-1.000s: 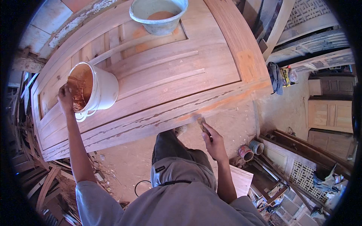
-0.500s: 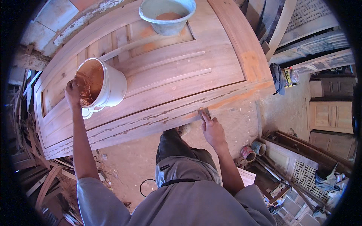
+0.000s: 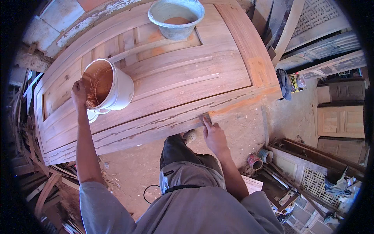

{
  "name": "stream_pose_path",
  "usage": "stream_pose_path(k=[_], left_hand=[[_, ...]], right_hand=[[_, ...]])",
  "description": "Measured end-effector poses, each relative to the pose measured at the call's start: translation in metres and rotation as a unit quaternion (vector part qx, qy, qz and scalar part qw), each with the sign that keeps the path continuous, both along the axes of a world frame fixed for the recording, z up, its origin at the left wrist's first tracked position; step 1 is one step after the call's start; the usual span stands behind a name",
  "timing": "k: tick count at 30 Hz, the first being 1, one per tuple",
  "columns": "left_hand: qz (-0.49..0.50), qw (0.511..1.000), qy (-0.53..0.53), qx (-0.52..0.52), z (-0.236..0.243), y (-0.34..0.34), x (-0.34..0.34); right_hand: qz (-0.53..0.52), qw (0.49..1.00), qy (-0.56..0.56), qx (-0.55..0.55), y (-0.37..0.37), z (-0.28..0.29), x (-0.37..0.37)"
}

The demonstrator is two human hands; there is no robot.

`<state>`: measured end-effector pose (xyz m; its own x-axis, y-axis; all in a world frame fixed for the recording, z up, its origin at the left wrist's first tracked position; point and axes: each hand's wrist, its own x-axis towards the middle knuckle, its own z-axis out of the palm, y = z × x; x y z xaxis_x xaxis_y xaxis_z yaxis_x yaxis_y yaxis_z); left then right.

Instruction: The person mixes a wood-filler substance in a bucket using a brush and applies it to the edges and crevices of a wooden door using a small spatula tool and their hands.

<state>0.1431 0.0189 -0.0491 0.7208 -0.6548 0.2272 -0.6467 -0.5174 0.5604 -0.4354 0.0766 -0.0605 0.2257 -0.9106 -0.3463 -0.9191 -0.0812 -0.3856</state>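
Note:
A large wooden panel door [image 3: 167, 89] lies flat in front of me, with orange filler smeared along its near right edge. My left hand [image 3: 80, 93] grips the rim of a white plastic bucket [image 3: 124, 87], which is tilted so its mouth faces left. Brownish-orange paste [image 3: 102, 84] coats the inside of the bucket. In my right hand [image 3: 214, 136] is a putty knife [image 3: 204, 118], its blade against the door's near edge. Dark grooves run along that edge to the left of the blade.
A grey basin [image 3: 177, 29] with some brown material stands on the door's far side. Scrap wood [image 3: 46, 187] lies at left. Two paint cans [image 3: 255, 162] sit on the floor at right, near carved lattice panels [image 3: 313, 181]. More doors [image 3: 341, 121] stand farther right.
My right hand and the putty knife have shifted slightly left along the door's edge. The bucket stays tilted in my left hand. The whole view has moved a little.

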Motion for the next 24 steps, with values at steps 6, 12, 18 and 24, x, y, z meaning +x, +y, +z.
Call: stream_pose_path(k=[6, 12, 18, 24], left_hand=[[-0.004, 1.0, -0.013, -0.003, -0.004, -0.001, 0.005], [-0.015, 1.0, 0.0, -0.009, 0.0, -0.003, 0.002], [0.001, 1.0, 0.004, 0.0, 0.004, -0.002, -0.006], [-0.002, 1.0, -0.012, -0.006, -0.002, -0.001, 0.004]], right_hand=[[-0.005, 1.0, 0.008, -0.016, 0.019, -0.007, 0.003], [-0.037, 0.994, -0.041, -0.09, 0.028, -0.03, 0.027], [-0.012, 0.997, -0.05, -0.058, 0.041, -0.02, 0.029], [-0.032, 0.996, -0.047, -0.063, 0.054, -0.038, 0.04]])
